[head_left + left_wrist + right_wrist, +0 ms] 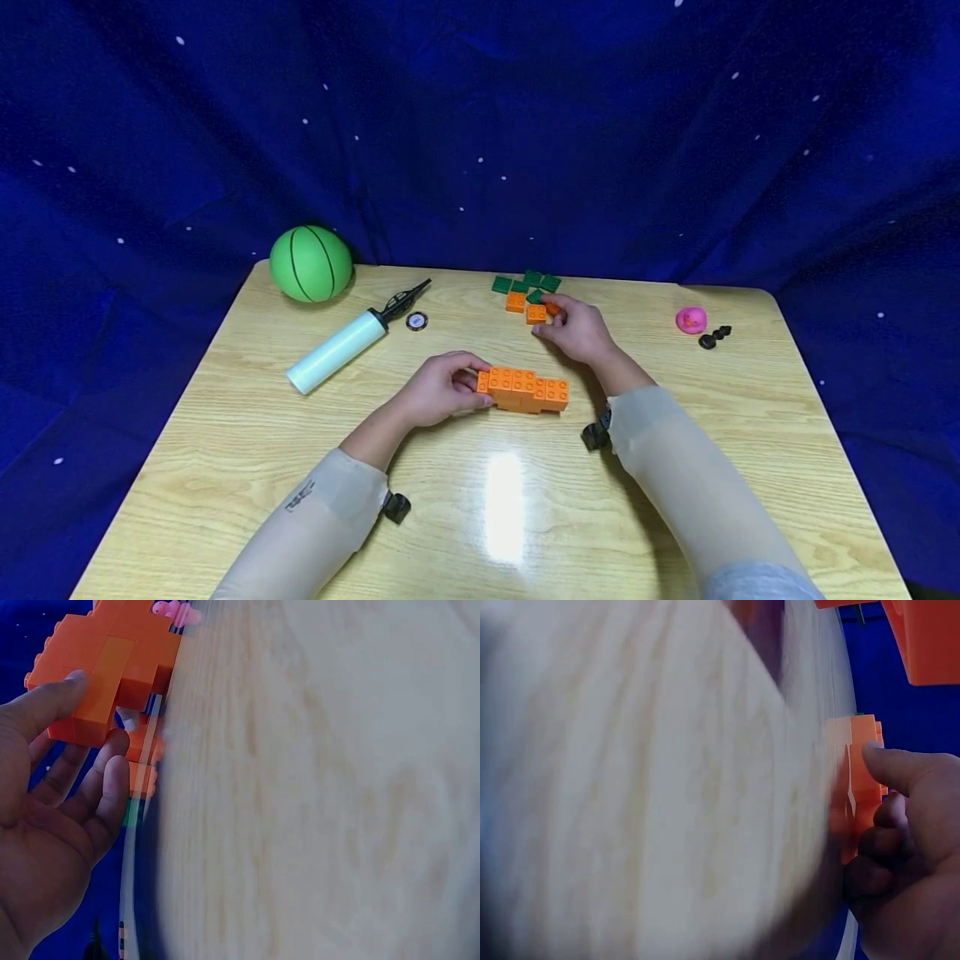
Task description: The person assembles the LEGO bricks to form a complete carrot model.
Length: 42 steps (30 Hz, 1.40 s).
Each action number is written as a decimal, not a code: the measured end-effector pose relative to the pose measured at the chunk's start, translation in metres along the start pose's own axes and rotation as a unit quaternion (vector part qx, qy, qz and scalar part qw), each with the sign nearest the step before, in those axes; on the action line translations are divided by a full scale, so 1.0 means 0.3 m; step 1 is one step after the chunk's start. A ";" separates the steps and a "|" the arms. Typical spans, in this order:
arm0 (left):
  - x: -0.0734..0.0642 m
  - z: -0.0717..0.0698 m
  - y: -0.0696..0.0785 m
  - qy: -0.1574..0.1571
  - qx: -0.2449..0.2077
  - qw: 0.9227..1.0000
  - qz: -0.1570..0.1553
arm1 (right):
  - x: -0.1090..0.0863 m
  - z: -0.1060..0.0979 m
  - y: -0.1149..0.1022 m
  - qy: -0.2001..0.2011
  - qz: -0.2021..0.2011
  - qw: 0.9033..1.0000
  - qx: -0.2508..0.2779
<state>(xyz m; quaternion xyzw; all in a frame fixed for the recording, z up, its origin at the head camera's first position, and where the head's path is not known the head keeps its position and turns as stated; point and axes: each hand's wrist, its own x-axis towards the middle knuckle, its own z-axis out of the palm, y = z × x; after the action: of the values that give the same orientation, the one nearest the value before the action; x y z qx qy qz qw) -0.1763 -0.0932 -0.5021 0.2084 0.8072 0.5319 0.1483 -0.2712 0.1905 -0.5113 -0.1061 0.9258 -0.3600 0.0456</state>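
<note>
My left hand (441, 390) grips the left end of a blocky build of orange toy bricks (517, 392). In the left wrist view the thumb lies on the face of the build (124, 656), and the fingers curl beneath it. Farther back, my right hand (581, 331) reaches to the small loose orange bricks. Thumb and index finger are bent around an orange brick (536, 315), with another orange brick (553, 308) partly hidden by the fingers. The right wrist view has the thumb tip against an orange brick (864, 761), other fingers curled below.
Beside the right hand lie a third orange brick (515, 302) and several flat green bricks (502, 284). On the left are a green ball (311, 263), a hand pump (337, 352) and a round chip (417, 321). A pink rubber duck (691, 320) and a black beaded object (708, 341) sit right.
</note>
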 end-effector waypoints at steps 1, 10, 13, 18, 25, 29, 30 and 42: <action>0.001 0.001 0.000 0.000 0.000 1.000 0.000 | 0.001 -0.001 -0.003 -0.001 0.002 1.000 -0.007; 0.008 0.011 -0.002 -0.003 0.005 1.000 0.005 | -0.006 -0.007 -0.014 -0.012 0.017 1.000 -0.016; 0.005 0.009 0.000 0.000 0.007 1.000 0.006 | -0.013 -0.006 -0.012 -0.014 0.017 1.000 -0.010; 0.000 0.005 0.005 0.004 0.008 1.000 0.007 | -0.033 -0.010 -0.013 -0.016 0.006 1.000 -0.004; -0.001 0.002 0.002 0.004 0.007 1.000 0.000 | -0.068 -0.009 -0.011 -0.014 -0.006 1.000 0.012; 0.001 0.002 -0.003 0.006 0.012 1.000 -0.001 | -0.082 -0.008 -0.006 0.001 -0.019 1.000 0.013; 0.001 0.002 -0.005 0.007 0.013 1.000 0.000 | -0.085 -0.009 -0.004 0.006 -0.025 1.000 0.012; 0.000 0.006 -0.003 0.009 0.017 1.000 0.000 | -0.156 -0.029 -0.031 0.019 -0.023 0.999 0.030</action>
<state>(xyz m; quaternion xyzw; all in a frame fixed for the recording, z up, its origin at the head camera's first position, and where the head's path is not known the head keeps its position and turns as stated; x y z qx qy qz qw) -0.1756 -0.0920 -0.5036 0.2062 0.8172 0.5204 0.1372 -0.2256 0.2004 -0.4982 -0.1188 0.9126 -0.3906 0.0231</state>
